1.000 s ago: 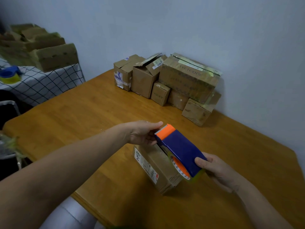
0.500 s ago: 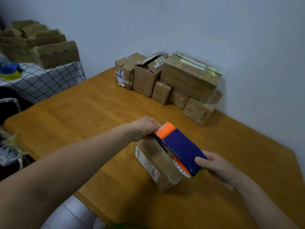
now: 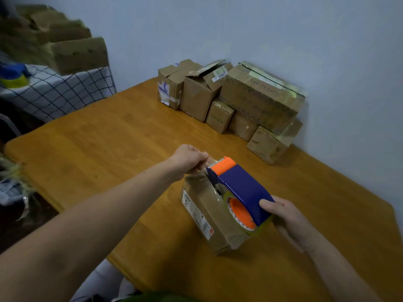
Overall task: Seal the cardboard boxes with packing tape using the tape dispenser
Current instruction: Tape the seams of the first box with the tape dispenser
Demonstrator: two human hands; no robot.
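Box [image 3: 209,214] lay near front edge of surface [image 3: 109,149], long side running from left hand [image 3: 189,159] toward right hand [image 3: 283,216]. Left hand pinched tape end [image 3: 209,162] at far end; right hand gripped tape dispenser [image 3: 242,188] over box.

The tape dispenser [image 3: 242,188] I hold is smooth, faintly glossy plastic. Its tape [image 3: 210,161] is clear, shiny film. My cardboard box [image 3: 220,233] is matt brown card with a paper label [image 3: 196,212]. The surface [image 3: 109,149] is smooth wood with a soft sheen.

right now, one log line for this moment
left hand: pinches tape end | right hand: holds tape dispenser | box: on table, beneath tape dispenser
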